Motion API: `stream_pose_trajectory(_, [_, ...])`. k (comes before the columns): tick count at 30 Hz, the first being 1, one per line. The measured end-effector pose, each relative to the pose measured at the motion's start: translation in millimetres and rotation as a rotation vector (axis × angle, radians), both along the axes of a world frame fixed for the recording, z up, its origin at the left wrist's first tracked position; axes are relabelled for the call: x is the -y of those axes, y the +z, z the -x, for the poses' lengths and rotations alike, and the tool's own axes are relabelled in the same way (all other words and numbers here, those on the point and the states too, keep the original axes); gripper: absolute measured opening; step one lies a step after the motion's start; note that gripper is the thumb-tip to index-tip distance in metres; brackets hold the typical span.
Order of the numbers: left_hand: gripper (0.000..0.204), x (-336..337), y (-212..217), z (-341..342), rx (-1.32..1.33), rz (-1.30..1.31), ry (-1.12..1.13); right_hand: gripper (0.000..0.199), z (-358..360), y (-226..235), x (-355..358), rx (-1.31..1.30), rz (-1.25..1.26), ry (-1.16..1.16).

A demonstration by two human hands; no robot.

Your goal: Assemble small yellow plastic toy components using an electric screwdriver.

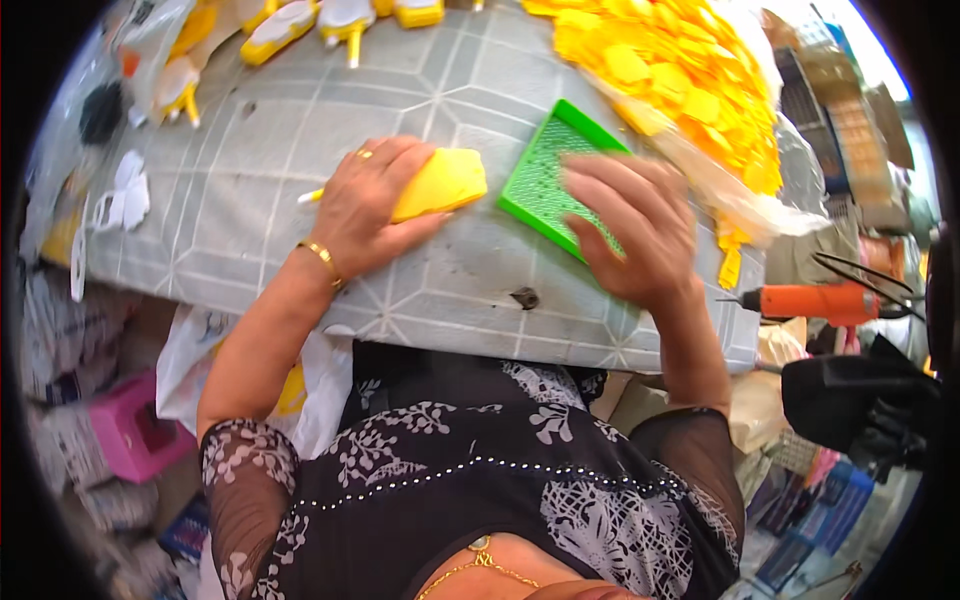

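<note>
My left hand (375, 200) is closed over a yellow plastic casing (445, 182), pressing it against the table. A thin yellow stem with a white tip (309, 197) sticks out on the other side of that hand. Over the right part of a green tray (535, 175) hovers my right hand (640, 220), slightly blurred. Its fingers are stretched and the thumb stands apart from them; nothing shows between them. Tiny dark pieces lie scattered on the tray's patterned bottom, too small to name.
A large heap of yellow plastic pieces (690, 90) covers the far right of the grey table (250, 220). Several yellow-and-white casings (345, 22) line the far edge. White flat parts (124, 190) lie at left. An orange electric screwdriver (815, 302) sits beyond the right edge.
</note>
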State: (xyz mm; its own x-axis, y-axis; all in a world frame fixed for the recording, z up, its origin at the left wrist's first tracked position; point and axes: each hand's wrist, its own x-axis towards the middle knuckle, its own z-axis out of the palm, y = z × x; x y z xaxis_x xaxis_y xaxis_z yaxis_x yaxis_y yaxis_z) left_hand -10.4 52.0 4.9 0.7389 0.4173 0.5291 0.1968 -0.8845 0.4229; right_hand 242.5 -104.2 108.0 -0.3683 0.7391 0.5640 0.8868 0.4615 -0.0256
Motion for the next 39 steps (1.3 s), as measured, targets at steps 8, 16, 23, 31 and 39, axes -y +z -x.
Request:
stream_pose_trajectory(8, [0.065,-0.4,3.2,-4.9,-0.053,-0.035,-0.002,0.035,-88.1,-30.2,180.8,-0.369,-0.754,-0.721])
stream_pose_trajectory(16, [0.065,-0.4,0.9,-4.4,-0.065,-0.043,0.001,0.057,-135.6,-11.3,90.3,-1.279,-0.34,-0.353])
stream_pose_trajectory(23, [0.064,0.1,3.7,-9.7,-0.054,-0.023,-0.005,0.032,-131.8,22.4,23.8,-1.439,-0.112,-0.146])
stream_pose_trajectory(31, [0.064,-3.5,-0.9,-5.2,-0.078,-0.08,0.021,0.02,-75.2,-9.4,-24.6,-1.57,0.01,-0.082])
stream_pose_trajectory(39, [0.065,-1.4,-0.8,-9.4,-0.068,-0.128,0.066,0.02,-61.0,-23.8,-35.1,-1.568,0.026,-0.009])
